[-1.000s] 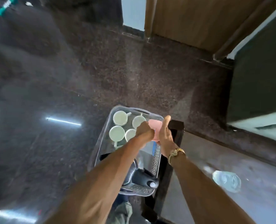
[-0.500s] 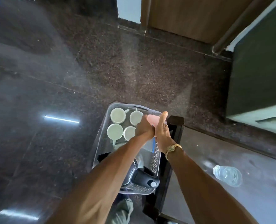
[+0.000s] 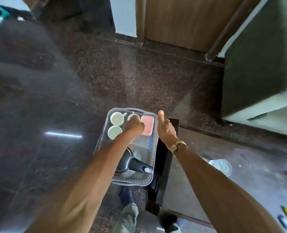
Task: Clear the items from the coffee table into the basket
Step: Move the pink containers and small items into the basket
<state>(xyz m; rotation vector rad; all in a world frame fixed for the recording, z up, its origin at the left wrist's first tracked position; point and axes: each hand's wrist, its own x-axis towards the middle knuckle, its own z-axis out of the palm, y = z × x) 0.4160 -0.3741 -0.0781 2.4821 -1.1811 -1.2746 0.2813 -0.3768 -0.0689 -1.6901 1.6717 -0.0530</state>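
The basket [image 3: 154,149] sits on the dark floor [image 3: 139,78] just beside the corner of the tabletop [image 3: 250,180]. It holds white cups [image 3: 116,118], a pink-lidded box [image 3: 147,125] against its far right wall and a black-handled kettle [image 3: 137,165] at the near end. The left hand [image 3: 134,126] hangs over the cups, just beside the box, fingers curled down; whether its grip pinches anything I cannot tell. The right hand [image 3: 165,130] is above the basket's right rim, its grip spread, thumb up, holding nothing. A clear glass [image 3: 221,166] stands on the tabletop, well apart from the basket
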